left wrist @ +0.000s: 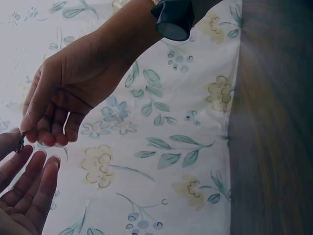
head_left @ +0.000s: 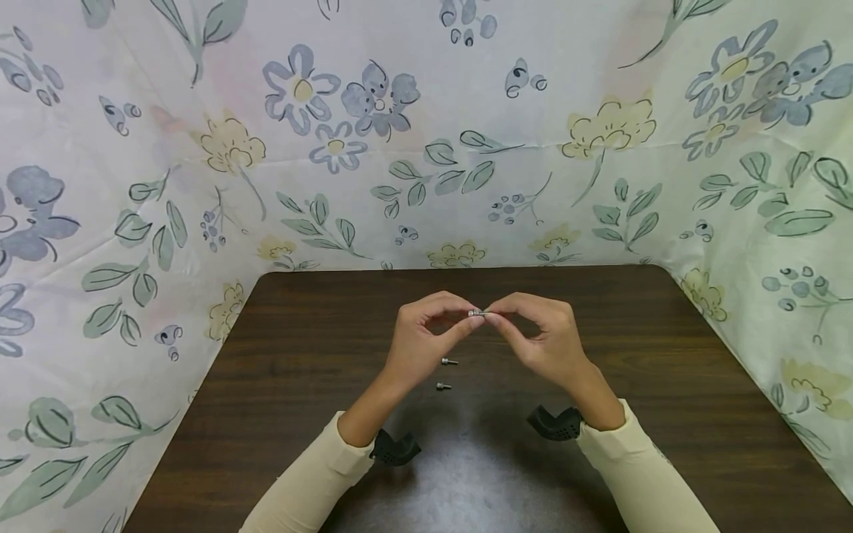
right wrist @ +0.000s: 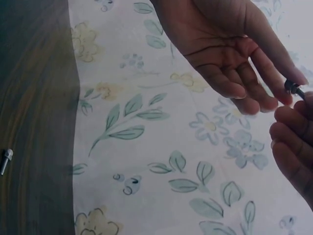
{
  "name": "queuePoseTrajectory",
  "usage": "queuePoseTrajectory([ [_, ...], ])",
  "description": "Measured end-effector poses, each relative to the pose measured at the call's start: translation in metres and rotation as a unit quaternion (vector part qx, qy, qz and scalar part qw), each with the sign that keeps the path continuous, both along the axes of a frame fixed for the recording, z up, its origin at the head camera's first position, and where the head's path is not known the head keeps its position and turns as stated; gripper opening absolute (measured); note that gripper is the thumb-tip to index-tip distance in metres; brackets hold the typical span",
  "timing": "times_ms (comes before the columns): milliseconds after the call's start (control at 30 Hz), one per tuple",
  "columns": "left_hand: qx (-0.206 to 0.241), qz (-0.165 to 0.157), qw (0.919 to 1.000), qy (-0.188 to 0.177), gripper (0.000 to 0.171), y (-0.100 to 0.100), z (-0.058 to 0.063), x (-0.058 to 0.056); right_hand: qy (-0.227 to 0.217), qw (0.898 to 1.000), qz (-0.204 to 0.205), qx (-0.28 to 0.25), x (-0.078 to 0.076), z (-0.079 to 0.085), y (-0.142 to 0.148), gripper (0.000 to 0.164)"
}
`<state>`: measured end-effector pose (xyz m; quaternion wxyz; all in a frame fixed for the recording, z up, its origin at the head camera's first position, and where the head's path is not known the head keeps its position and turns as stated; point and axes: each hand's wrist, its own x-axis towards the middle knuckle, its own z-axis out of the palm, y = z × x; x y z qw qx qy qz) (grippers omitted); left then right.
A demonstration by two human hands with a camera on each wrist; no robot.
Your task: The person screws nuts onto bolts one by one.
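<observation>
A small metal bolt is held level between both hands above the table. My left hand pinches its head end between thumb and index finger. From the other side, my right hand pinches the thin shank end with thumb and fingertip. In the right wrist view the bolt's dark head shows at the left fingertips, while the right fingers cover the far end of the shank. Two more bolts, one a little farther back and one nearer, lie on the table beside my left hand.
The dark wooden table has floral cloth hanging behind it and along both sides. A black wrist mount sits on the left wrist, and another mount on the right one, both low over the tabletop.
</observation>
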<state>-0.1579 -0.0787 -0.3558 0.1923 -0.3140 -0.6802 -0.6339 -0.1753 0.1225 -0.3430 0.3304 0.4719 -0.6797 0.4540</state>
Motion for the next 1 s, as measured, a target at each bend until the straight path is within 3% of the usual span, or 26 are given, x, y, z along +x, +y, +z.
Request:
queuePoseTrajectory([
  [200, 0.004, -0.008, 0.9999, -0.012, 0.003, 0.000, -0.001, 0.000, 0.000, 1.000, 0.006, -0.002, 0.001, 0.001, -0.001, 0.015],
  [300, 0.004, 0.002, 0.9999, -0.015, 0.016, 0.000, 0.001, 0.001, 0.000, 1.000, 0.002, -0.002, 0.001, 0.001, 0.000, 0.012],
  [433, 0.008, 0.003, 1.0000, 0.002, 0.034, 0.000, 0.013, 0.009, 0.000, 1.000, -0.004, -0.003, 0.000, 0.001, 0.002, 0.013],
  [567, 0.010, -0.010, 0.9995, 0.028, 0.032, -0.001, 0.022, 0.014, 0.002, 1.000, -0.005, -0.003, 0.000, 0.001, 0.002, 0.017],
  [867, 0.009, 0.002, 0.9994, 0.033, 0.022, -0.002, 0.003, 0.001, 0.002, 1.000, 0.002, -0.004, 0.000, 0.001, 0.001, 0.018],
  [1000, 0.005, 0.005, 0.9995, 0.031, 0.020, -0.002, 0.001, 0.000, 0.005, 1.000, -0.001, -0.004, 0.000, 0.000, 0.001, 0.019],
])
